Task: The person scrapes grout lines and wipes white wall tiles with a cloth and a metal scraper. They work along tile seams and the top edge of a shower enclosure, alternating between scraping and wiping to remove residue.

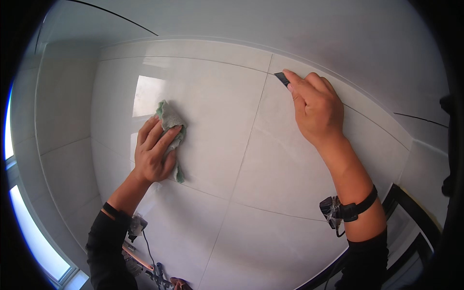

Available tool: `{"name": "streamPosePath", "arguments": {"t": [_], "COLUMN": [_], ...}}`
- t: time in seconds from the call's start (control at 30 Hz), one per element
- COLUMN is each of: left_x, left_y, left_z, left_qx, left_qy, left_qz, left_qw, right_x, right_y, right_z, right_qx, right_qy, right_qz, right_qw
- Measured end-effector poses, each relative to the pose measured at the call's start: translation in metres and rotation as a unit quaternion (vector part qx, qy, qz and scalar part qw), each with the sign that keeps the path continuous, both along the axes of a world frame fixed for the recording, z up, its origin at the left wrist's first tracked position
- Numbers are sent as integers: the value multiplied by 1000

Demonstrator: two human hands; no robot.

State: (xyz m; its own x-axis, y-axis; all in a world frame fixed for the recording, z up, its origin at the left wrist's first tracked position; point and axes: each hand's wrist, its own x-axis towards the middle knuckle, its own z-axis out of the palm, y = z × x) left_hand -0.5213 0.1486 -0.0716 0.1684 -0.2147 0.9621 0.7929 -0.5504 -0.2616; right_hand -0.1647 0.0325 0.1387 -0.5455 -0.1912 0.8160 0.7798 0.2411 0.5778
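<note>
Large pale wall tiles [210, 108] with thin dark joints stand before me. My left hand [154, 150] presses a folded grey-green cloth [172, 117] against a tile left of the middle, and one end of the cloth hangs below the fingers. At the upper right, my right hand [319, 105] pinches a small dark flat blade or scraper [281, 78] between thumb and forefinger. Its tip lies at the horizontal joint, just right of where a vertical joint crosses it.
A smooth ceiling [253, 21] meets the tiles above. Bright windows [36, 232] are at the left. A black frame [413, 203] stands at the lower right. Several tools [159, 275] lie low at the left, below my left forearm. Strapped devices with cables sit on both my forearms.
</note>
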Motion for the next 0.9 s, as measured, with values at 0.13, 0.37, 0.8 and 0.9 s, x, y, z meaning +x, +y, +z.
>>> {"name": "streamPosePath", "arguments": {"t": [0.13, 0.37, 0.8, 0.9], "left_x": [3, 3, 7, 6], "left_y": [0, -1, -4, -5], "left_z": [0, 3, 6, 4], "left_qx": [7, 4, 6, 4], "left_qy": [-3, 1, 1, 0], "left_qz": [2, 10, 7, 8], "left_qw": [1000, 1000, 1000, 1000], "right_x": [1, 0, 2, 3], "right_y": [5, 12, 18, 16], "right_z": [-3, 8, 5, 5], "right_qx": [1, -48, 0, -12], "right_qy": [-8, 52, 6, -11], "right_qz": [-11, 102, 65, 75], "right_qw": [1000, 992, 998, 997]}}
